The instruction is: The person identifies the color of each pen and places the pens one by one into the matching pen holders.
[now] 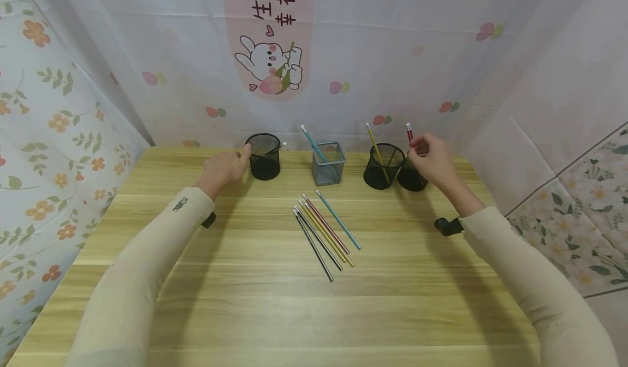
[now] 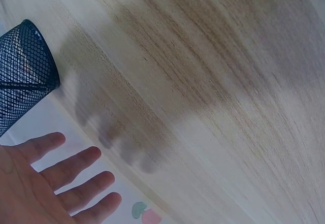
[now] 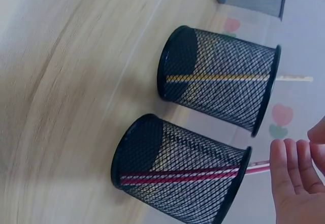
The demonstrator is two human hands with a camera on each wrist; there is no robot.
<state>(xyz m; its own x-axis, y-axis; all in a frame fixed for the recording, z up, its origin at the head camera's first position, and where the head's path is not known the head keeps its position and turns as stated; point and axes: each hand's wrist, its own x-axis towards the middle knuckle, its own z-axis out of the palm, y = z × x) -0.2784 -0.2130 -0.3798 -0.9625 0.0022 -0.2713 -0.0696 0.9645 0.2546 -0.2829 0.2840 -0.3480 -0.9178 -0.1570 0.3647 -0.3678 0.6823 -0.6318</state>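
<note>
In the head view, my left hand (image 1: 223, 170) is beside the round black mesh pencil cup (image 1: 265, 168) at left, thumb close to its rim. The left wrist view shows this hand's fingers (image 2: 71, 170) spread with nothing in them. A black pencil (image 1: 275, 150) leans in that cup. My right hand (image 1: 434, 160) is over the rightmost black mesh cup (image 1: 411, 179), its fingertips pinching a red pencil (image 1: 409, 131) near the upper end. In the right wrist view, the red pencil's lower end (image 3: 177, 177) stands inside the cup; fingers hide its top.
A yellow pencil (image 1: 372, 138) leans in the neighbouring black cup (image 1: 378, 177). The square grey mesh cup (image 1: 327, 176) holds a blue pencil (image 1: 312, 140). Mid-table lie a loose blue pencil (image 1: 338, 220), a red pencil (image 1: 326, 224), and several yellow and black ones. Behind hangs a printed curtain (image 1: 392, 40).
</note>
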